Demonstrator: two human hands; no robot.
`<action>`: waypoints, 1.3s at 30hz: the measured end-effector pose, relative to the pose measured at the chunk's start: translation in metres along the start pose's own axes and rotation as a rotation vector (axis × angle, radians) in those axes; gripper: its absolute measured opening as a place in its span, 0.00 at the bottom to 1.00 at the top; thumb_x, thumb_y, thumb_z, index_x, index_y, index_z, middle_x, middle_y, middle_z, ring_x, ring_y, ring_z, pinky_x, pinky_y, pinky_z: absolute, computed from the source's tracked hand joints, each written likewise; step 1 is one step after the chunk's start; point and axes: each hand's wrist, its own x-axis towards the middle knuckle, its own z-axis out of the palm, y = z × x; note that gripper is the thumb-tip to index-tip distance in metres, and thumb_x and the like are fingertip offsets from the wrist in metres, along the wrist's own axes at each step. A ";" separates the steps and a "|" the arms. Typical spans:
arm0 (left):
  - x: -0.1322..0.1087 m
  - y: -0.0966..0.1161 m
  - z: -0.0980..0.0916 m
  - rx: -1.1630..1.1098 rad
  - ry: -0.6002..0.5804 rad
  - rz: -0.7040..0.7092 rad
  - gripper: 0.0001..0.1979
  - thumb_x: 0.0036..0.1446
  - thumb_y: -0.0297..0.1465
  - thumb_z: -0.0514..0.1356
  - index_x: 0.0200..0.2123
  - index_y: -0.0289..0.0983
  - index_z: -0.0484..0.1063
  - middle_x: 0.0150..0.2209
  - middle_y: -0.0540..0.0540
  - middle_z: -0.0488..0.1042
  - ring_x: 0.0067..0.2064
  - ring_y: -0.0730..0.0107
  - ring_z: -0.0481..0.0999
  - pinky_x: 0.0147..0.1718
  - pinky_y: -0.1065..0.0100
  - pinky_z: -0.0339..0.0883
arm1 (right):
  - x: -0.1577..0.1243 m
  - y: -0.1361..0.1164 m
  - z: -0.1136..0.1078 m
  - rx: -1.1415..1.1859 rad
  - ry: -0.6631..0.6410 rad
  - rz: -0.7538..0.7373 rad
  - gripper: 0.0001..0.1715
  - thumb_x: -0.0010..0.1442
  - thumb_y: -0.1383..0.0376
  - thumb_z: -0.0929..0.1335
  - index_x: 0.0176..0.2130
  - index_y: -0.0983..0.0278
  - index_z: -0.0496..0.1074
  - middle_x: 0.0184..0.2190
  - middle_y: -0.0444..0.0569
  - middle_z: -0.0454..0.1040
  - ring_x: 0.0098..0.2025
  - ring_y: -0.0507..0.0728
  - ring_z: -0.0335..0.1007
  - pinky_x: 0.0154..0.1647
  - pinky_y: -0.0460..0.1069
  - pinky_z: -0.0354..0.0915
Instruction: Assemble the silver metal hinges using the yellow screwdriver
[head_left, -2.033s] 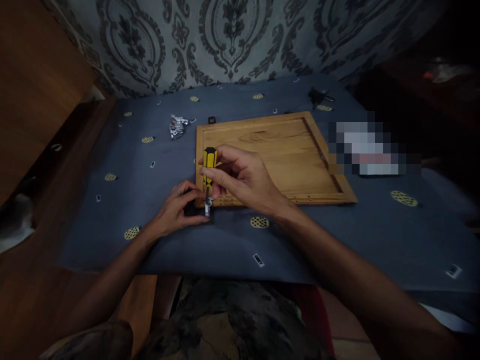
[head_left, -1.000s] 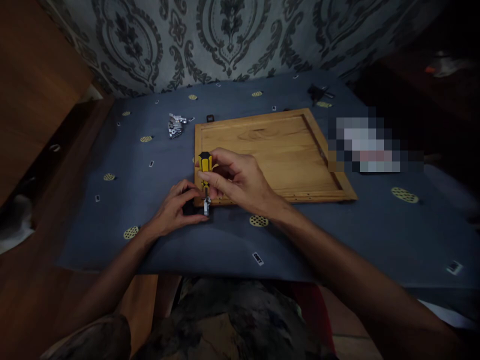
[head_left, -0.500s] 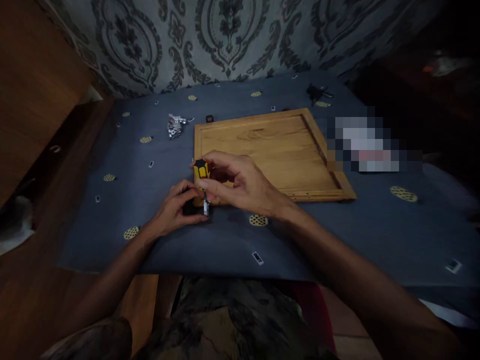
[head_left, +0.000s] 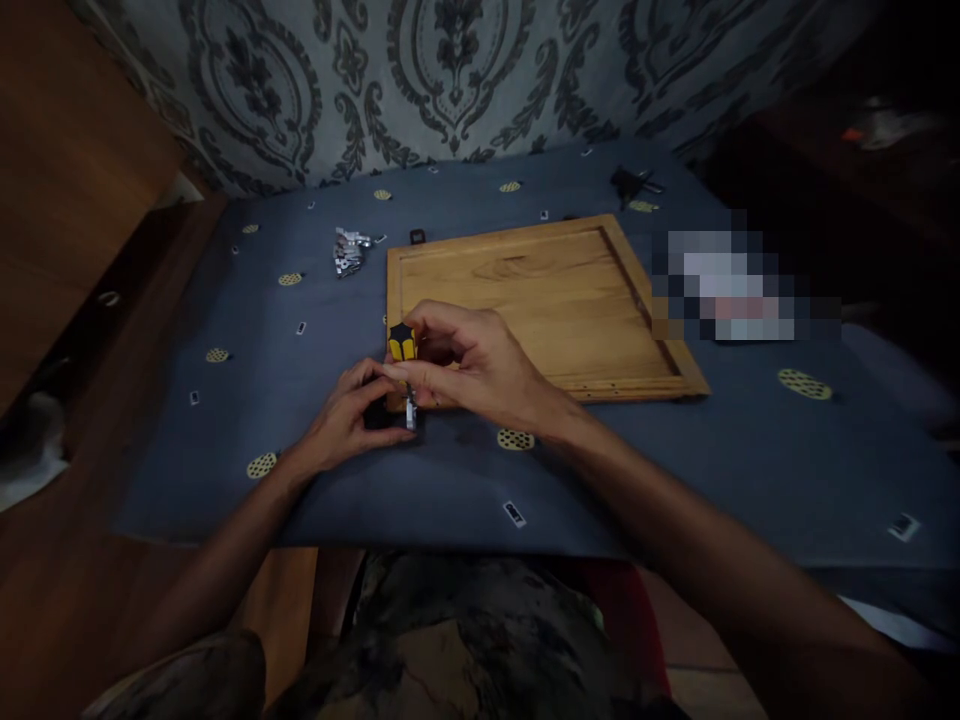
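— Lower than two seconds ago: the screwdriver (head_left: 402,343) has sunk and leaned left, and the right hand (head_left: 472,365) came down with it.
— Agreed. We log a stubby yellow handle with black stripes. Its dark shaft is mostly hidden by fingers, tip at the metal fitting (head_left: 410,413).
— Where?
— At the near left corner of the wooden panel (head_left: 540,290), just off its edge, over the blue cloth (head_left: 300,480).
— Hands?
— Right hand is closed around the handle. Left hand (head_left: 349,418) is curled narrow against the fitting; we cannot tell whether it truly clasps it.
— Writing?
— Small printed tags on the cloth, too small for us to read.
— Room?
— We note bare cloth left of the hands and nearer, up to its front edge. Loose metal hardware (head_left: 346,250) lies well apart, beside the panel's far left corner. The patterned wall (head_left: 450,80) closes the far side.
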 end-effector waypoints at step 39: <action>0.000 0.003 -0.002 -0.019 0.011 -0.003 0.22 0.60 0.47 0.71 0.52 0.44 0.76 0.49 0.46 0.74 0.51 0.58 0.75 0.51 0.57 0.73 | 0.000 -0.007 -0.004 -0.039 -0.007 -0.032 0.16 0.68 0.53 0.73 0.39 0.64 0.72 0.22 0.38 0.72 0.23 0.48 0.72 0.26 0.45 0.66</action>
